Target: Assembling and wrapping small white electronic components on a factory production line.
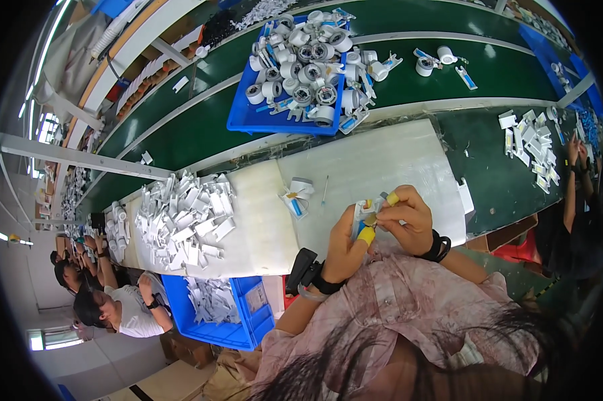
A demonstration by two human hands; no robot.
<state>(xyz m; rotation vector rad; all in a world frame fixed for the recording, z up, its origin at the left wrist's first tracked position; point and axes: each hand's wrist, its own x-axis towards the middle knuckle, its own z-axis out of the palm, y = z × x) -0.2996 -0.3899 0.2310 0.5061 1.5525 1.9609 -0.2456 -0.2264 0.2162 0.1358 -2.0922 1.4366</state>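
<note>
- You're holding the white-and-blue plastic part [362,208] above the white mat [388,157] on the counter [478,170], close to your body, presumably so both hands are reaching it easily.
- Your left hand [345,248] is gripping it from the left, fingers curled mostly closed, probably steadying it.
- Your right hand [412,222] is pinching at its right side, nearly closed; can't tell if a smaller piece is between the fingertips.
- Blue bin [244,123] is sitting beyond the mat, white plastic pieces [184,220] lying left, likely for sorted reach.

The left hand [345,251] and right hand [414,224] partly hide a white-and-blue piece [362,208], its details too small.
</note>
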